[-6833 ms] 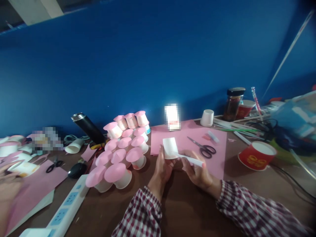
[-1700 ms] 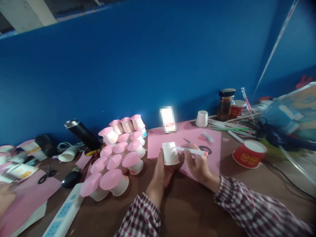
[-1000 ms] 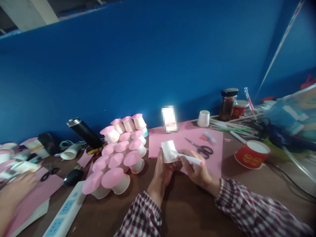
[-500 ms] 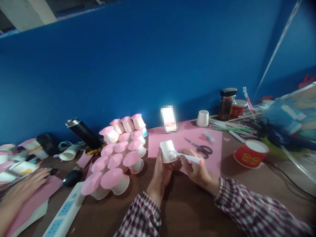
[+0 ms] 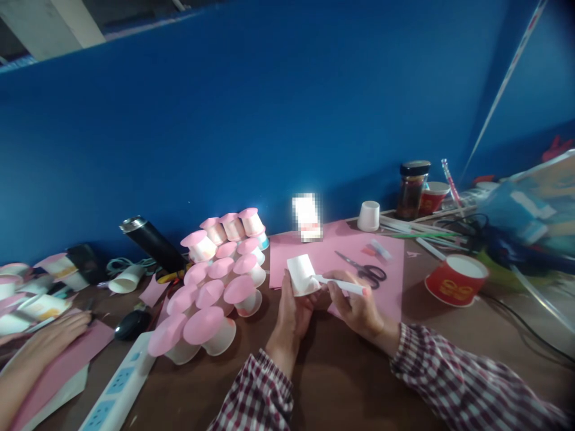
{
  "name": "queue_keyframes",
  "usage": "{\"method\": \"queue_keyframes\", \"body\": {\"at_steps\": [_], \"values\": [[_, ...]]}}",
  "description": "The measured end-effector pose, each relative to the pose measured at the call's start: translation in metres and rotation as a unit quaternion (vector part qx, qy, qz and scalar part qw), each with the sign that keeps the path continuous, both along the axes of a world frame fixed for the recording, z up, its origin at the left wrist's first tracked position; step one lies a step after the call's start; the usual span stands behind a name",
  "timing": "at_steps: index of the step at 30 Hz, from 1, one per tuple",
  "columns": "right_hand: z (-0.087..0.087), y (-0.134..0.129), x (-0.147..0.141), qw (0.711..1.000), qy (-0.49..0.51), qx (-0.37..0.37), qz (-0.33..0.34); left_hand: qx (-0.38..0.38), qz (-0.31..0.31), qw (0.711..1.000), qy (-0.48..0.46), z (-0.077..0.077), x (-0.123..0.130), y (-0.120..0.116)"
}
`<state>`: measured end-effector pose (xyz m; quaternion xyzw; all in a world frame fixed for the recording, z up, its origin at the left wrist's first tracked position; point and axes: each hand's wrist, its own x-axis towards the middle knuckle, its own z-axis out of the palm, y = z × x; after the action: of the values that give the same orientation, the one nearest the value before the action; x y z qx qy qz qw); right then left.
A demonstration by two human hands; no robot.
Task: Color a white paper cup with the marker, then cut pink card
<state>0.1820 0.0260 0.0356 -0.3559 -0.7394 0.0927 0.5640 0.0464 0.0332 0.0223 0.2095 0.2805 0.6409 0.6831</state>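
Observation:
My left hand is wrapped round a white paper cup, which is upside down and tilted a little to the left. In my right hand is a white marker with a pinkish end, its tip at the right side of the cup. Any mark on the cup is too small to make out. Beyond my hands, scissors lie on a pink paper sheet. Left of my left hand stand several cups topped with pink paper discs.
A power strip and a black mouse lie to the left, near another person's hand on pink paper. A red paper bowl stands at the right. Behind are an upturned white cup and a jar.
The cup in my left hand has tipped slightly to the left. My right hand has stayed almost in place, with the marker still at the cup's side.

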Motion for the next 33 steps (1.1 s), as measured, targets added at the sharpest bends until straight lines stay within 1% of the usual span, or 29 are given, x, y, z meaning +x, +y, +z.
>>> {"method": "queue_keyframes", "body": {"at_steps": [7,11,19,22,33], "values": [[-0.0019,0.0011,-0.0009,1.0,-0.002,0.0,-0.007,0.003,-0.001,1.0,-0.02,-0.0038,-0.0021,0.0012],[-0.0011,0.0006,-0.0008,1.0,-0.001,-0.004,-0.004,0.013,-0.002,1.0,-0.014,-0.0043,-0.0021,0.0007],[-0.0025,0.0003,-0.0001,1.0,0.001,0.001,-0.002,0.009,-0.008,1.0,0.0,-0.0027,-0.0008,-0.0009],[-0.0008,-0.0008,-0.0003,1.0,0.0,-0.005,-0.008,0.003,-0.002,1.0,0.012,-0.0037,-0.0011,-0.0006],[-0.0012,0.001,0.001,1.0,-0.007,-0.002,-0.014,-0.027,-0.029,0.999,0.007,-0.0006,0.001,-0.0029]]}}
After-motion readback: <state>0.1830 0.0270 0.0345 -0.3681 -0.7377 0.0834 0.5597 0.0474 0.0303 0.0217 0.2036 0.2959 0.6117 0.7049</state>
